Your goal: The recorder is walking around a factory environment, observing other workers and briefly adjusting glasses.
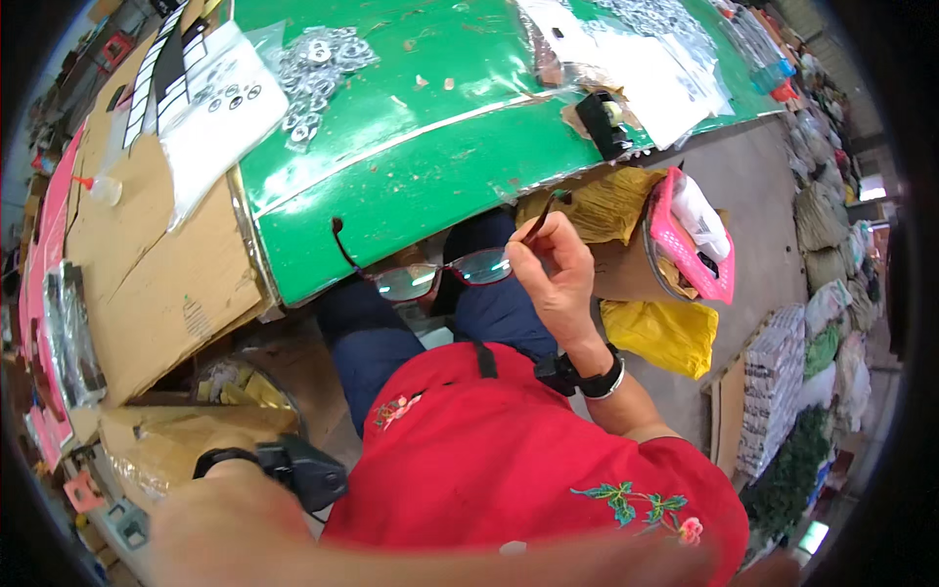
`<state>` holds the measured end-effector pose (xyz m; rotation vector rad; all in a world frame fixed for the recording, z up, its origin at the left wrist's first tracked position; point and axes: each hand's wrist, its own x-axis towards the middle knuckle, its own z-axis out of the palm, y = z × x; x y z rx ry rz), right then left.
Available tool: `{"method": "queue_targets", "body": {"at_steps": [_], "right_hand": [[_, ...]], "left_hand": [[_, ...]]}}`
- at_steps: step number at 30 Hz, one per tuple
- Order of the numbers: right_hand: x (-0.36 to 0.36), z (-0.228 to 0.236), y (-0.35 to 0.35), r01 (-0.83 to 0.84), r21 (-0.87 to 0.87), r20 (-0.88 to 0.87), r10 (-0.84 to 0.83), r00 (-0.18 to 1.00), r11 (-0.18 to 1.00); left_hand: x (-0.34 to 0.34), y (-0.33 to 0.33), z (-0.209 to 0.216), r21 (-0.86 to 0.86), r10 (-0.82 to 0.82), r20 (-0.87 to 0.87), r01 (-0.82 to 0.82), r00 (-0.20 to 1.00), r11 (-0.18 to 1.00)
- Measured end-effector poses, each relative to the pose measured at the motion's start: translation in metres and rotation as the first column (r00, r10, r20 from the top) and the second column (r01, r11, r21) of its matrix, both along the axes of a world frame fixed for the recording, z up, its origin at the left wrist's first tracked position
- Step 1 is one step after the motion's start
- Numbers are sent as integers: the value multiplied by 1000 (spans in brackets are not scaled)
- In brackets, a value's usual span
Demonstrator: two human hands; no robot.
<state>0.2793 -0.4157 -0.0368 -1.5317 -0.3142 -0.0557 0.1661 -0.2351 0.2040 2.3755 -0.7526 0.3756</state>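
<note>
A pair of glasses with a dark reddish frame and clear lenses hangs in front of my lap, near the table edge. My right hand is closed on one temple, thumb and fingers pinching it near the hinge. The other temple sticks up free at the left, over the green tabletop. My left hand is a large blur at the lower edge, close to the camera. Its fingers cannot be made out. Both wrists wear black strapped devices.
A green table spans the front, with bagged small parts, white sheets and a tape dispenser. Cardboard covers the left side, with a small bottle. A pink basket and yellow bag stand right.
</note>
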Motion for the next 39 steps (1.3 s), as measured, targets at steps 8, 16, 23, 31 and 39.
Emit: {"method": "queue_targets", "body": {"at_steps": [8,16,23,31,39], "right_hand": [[-4,-13,-7,68,-27,-19,-68,997,997],[0,-13,-5,31,18,-34,-30,999,999],[-1,-11,-10,79,-22,-31,-79,996,997],[-3,-13,-1,33,-53,-35,-35,999,998],[-3,-5,-4,17,-33,-43,-19,999,999]], "left_hand": [[-31,56,4,213,561,180,-589,808,780],[-41,25,-4,266,625,145,-638,767,722],[-20,26,-12,176,533,313,-599,786,781],[-28,26,-21,139,581,451,-696,678,704],[-14,17,-27,133,554,459,-670,695,730]]}}
